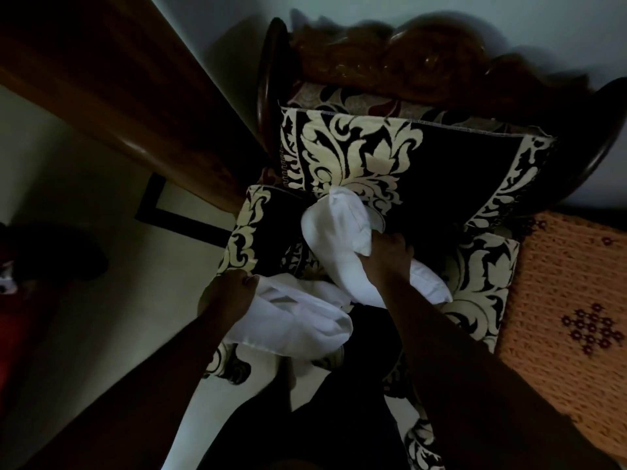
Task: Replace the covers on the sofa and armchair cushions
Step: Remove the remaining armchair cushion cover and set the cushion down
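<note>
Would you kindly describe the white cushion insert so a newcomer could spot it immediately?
Find the carved wooden armchair against the wall. On its seat lie black-and-cream damask covers; the white insert bulges between them, under the right hand. It is the only plain, unpatterned cushion there.

Pale wall [217, 25], light floor [84, 205], perhaps wooden table [112, 79]

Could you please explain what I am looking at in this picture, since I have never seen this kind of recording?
No machine here: a person wears a camera on the head, looking down at their own two bare hands. The left hand grips the edge of a black-and-cream patterned cover. The right hand presses a white cushion toward that cover. A covered cushion of the same pattern leans on the wooden armchair behind. An orange knitted cloth lies to the right. The picture is dim, so finer detail is unclear.
</note>
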A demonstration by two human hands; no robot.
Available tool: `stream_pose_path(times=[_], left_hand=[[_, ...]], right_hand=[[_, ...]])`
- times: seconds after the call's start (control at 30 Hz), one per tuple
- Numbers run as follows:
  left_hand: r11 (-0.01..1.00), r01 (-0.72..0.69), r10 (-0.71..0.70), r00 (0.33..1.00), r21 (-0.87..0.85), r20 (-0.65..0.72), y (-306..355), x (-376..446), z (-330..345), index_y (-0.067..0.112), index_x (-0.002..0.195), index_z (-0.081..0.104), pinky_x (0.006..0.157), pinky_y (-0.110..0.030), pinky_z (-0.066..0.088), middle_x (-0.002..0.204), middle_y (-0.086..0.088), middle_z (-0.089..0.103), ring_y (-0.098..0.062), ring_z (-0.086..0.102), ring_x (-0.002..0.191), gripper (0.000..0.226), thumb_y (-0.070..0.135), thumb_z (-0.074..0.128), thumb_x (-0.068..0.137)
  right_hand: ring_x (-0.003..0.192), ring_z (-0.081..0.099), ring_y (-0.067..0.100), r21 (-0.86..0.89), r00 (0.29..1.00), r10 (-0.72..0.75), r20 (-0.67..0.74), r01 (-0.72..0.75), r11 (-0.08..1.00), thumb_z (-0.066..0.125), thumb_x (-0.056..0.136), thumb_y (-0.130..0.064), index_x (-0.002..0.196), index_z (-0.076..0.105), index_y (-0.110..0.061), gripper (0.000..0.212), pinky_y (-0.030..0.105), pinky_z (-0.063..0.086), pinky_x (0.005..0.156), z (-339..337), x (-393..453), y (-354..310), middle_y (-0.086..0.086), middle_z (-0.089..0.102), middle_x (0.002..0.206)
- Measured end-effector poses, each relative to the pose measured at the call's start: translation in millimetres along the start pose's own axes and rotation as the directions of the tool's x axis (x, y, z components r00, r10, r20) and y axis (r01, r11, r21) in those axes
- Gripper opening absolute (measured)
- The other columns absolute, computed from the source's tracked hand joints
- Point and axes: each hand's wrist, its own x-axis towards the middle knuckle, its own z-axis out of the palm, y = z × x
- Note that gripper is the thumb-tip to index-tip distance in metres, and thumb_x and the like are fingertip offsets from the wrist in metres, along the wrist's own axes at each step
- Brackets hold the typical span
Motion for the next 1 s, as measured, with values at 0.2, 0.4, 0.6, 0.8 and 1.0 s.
stream_pose_path(times=[0.2, 0.4, 0.6, 0.8, 1.0], left_hand=[[0.993, -0.076, 0.079, 0.997, -0.085, 0.023, -28, -1, -10, 0.013, 0.116, 0.067, 0.092, -0.038, 0.048, 0.123, -0.014, 0.066, -0.034, 0.06, 0.113, 0.04, 0.044, 0.043, 0.104], [0.969, -0.214, 0.212, 0.977, -0.122, -0.026, -40, -4, -18, 0.013, 0.119, 0.066, 0.096, -0.039, 0.045, 0.128, -0.014, 0.065, -0.034, 0.059, 0.117, 0.039, 0.041, 0.044, 0.104], [0.93, -0.367, 0.362, 0.926, -0.031, -0.101, -42, -20, -24, 0.018, 0.121, 0.067, 0.091, -0.039, 0.045, 0.126, -0.011, 0.066, -0.034, 0.06, 0.117, 0.042, 0.047, 0.041, 0.104], [0.895, -0.444, 0.438, 0.893, -0.049, -0.104, -31, -48, -25, 0.024, 0.124, 0.068, 0.089, -0.037, 0.047, 0.127, -0.008, 0.066, -0.033, 0.061, 0.114, 0.039, 0.045, 0.042, 0.104], [0.9, -0.426, 0.401, 0.891, -0.091, -0.211, -10, -84, -37, 0.018, 0.132, 0.064, 0.09, -0.039, 0.045, 0.132, -0.014, 0.064, -0.037, 0.059, 0.117, 0.045, 0.044, 0.039, 0.106]], right_hand=[[0.088, 0.06, 0.038, 0.064, 0.991, -0.035, -0.132, 0.044, 0.997, 0.075, 0.076, -0.044, 0.104, 0.06, -0.015, 0.043, 0.042, 0.054, 0.069, -18, -47, 11, 0.013, 0.058, 0.095], [0.099, 0.061, 0.038, 0.151, 0.944, 0.076, -0.321, -0.028, 0.988, 0.078, 0.077, -0.031, 0.122, 0.058, -0.014, 0.052, 0.045, 0.055, 0.078, -41, -127, -3, 0.015, 0.06, 0.118], [0.085, 0.062, 0.032, 0.115, 0.883, 0.149, -0.445, -0.109, 0.987, 0.074, 0.078, -0.026, 0.113, 0.056, -0.018, 0.04, 0.041, 0.051, 0.068, -63, -231, -16, 0.007, 0.067, 0.099], [0.074, 0.063, 0.031, 0.133, 0.855, 0.156, -0.496, -0.102, 0.986, 0.082, 0.075, -0.023, 0.098, 0.062, -0.011, 0.032, 0.038, 0.048, 0.064, -75, -306, 4, 0.007, 0.067, 0.084], [0.076, 0.063, 0.027, 0.169, 0.819, 0.046, -0.572, 0.064, 0.983, 0.071, 0.08, -0.033, 0.096, 0.065, -0.011, 0.027, 0.031, 0.04, 0.069, -83, -354, 49, 0.005, 0.068, 0.083]])
